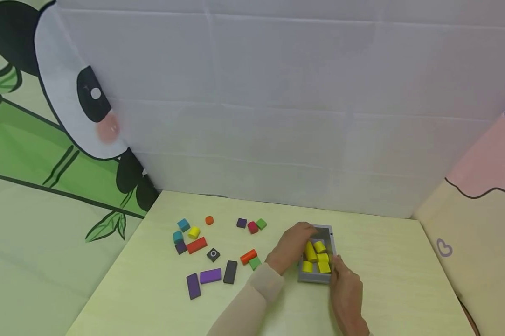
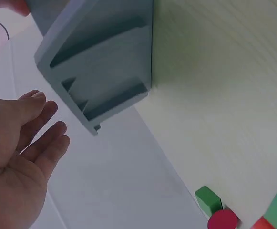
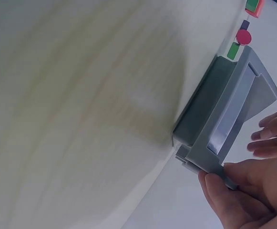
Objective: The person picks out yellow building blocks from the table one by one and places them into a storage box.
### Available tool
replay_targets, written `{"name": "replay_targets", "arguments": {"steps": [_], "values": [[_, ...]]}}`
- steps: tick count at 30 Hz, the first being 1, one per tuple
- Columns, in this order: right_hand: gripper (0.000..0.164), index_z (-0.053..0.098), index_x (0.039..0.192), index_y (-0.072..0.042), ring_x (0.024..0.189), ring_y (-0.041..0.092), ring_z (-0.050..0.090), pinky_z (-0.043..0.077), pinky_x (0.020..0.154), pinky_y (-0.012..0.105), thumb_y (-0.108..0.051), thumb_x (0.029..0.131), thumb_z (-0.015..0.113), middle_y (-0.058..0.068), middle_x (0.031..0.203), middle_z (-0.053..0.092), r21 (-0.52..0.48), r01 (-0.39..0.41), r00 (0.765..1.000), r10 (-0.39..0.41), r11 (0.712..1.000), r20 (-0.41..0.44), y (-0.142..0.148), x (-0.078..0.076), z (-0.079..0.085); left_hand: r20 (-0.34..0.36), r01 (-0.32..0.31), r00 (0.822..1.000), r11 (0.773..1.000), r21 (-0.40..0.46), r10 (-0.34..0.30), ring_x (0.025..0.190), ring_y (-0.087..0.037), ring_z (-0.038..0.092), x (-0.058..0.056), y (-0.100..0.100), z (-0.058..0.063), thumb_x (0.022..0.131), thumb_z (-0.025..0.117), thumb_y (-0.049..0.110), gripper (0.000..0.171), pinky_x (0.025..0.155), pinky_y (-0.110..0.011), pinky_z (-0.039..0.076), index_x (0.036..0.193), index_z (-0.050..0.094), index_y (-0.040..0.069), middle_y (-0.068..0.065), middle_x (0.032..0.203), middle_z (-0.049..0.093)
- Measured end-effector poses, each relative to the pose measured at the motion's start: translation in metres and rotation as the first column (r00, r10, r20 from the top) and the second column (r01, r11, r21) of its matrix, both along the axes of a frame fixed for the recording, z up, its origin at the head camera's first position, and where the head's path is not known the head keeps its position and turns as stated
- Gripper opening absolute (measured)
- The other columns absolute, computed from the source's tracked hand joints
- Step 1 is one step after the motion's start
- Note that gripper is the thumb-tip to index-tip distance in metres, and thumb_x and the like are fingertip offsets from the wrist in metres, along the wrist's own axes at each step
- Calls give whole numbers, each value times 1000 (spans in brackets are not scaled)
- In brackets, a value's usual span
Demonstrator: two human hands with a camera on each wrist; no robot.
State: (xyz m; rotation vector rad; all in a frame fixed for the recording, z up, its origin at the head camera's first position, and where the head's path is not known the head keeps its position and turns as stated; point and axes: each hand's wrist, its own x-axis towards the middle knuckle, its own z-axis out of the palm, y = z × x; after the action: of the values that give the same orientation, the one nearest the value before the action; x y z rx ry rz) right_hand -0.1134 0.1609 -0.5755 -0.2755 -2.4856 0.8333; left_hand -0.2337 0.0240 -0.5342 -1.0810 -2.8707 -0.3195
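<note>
A grey plastic box [image 1: 314, 278] holding several yellow blocks [image 1: 310, 252] stands on the table, right of centre in the head view. My left hand [image 1: 291, 246] hovers by its far left side; in the left wrist view the fingers [image 2: 52, 149] are loosely bent, apart from the box wall [image 2: 97, 67], with nothing in them. With thumb and fingers, my right hand [image 1: 346, 285] pinches the box's right edge. That pinch on the rim [image 3: 213, 167] shows in the right wrist view. Part of the box's far left side is hidden behind the left hand.
Loose blocks lie left of the box: purple [image 1: 210, 276] and black bars [image 1: 230, 272], a red bar [image 1: 197, 245], blue pieces [image 1: 183, 225], a yellow cylinder [image 1: 194, 232] and green pieces [image 1: 254, 262]. A pale wall sheet [image 1: 252, 116] borders the table's back edge.
</note>
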Motion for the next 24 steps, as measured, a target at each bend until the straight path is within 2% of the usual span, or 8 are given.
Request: {"name": "replay_targets", "arguments": {"steps": [6, 11, 16, 19, 22, 24], "values": [[27, 75, 121, 7, 97, 48, 73, 63, 67, 56, 11, 94, 71, 27, 117, 71, 4, -3, 999, 3, 1000, -32, 0, 0, -3, -46, 0, 999, 997, 72, 4, 134, -14, 59, -3, -17, 3, 102, 68, 3, 33, 115, -24, 46, 133, 70, 15, 1, 139, 67], [26, 75, 120, 7, 93, 48, 74, 62, 62, 55, 10, 95, 71, 28, 115, 72, 0, -3, 999, 3, 1000, -36, 1, 0, -4, -104, -19, 994, 993, 113, 31, 132, -17, 61, -5, -34, 5, 101, 70, 5, 31, 113, -26, 49, 131, 72, 13, -2, 139, 68], [22, 75, 119, 8, 82, 42, 77, 58, 54, 51, 6, 98, 69, 31, 107, 73, -6, 2, 1000, -2, 1000, -23, 0, 0, 0, -100, -56, 992, 984, 168, 74, 132, -21, 62, -11, -54, 6, 104, 66, 6, 29, 114, -30, 50, 132, 71, 10, -5, 139, 68], [23, 75, 120, 8, 79, 38, 77, 57, 54, 49, 6, 98, 69, 31, 108, 73, -8, 6, 1000, -6, 1000, -3, 0, 0, 1, -69, -82, 993, 973, 217, 99, 133, -24, 61, -16, -70, 8, 104, 65, 5, 29, 114, -34, 50, 132, 70, 8, -8, 139, 67], [26, 73, 123, 7, 83, 36, 77, 59, 57, 50, 8, 97, 69, 30, 112, 72, -11, 8, 1000, -8, 1000, 27, 0, 0, 1, -51, -116, 990, 963, 245, 132, 134, -26, 61, -20, -84, 8, 104, 65, 4, 29, 112, -36, 52, 132, 70, 7, -9, 140, 67], [29, 73, 125, 7, 92, 42, 77, 61, 62, 52, 9, 96, 69, 29, 116, 71, -14, 6, 999, -5, 1000, 42, 0, 0, 1, -42, -142, 987, 958, 251, 157, 134, -26, 60, -22, -94, 7, 103, 66, 4, 29, 112, -37, 52, 132, 70, 7, -9, 140, 67]]}}
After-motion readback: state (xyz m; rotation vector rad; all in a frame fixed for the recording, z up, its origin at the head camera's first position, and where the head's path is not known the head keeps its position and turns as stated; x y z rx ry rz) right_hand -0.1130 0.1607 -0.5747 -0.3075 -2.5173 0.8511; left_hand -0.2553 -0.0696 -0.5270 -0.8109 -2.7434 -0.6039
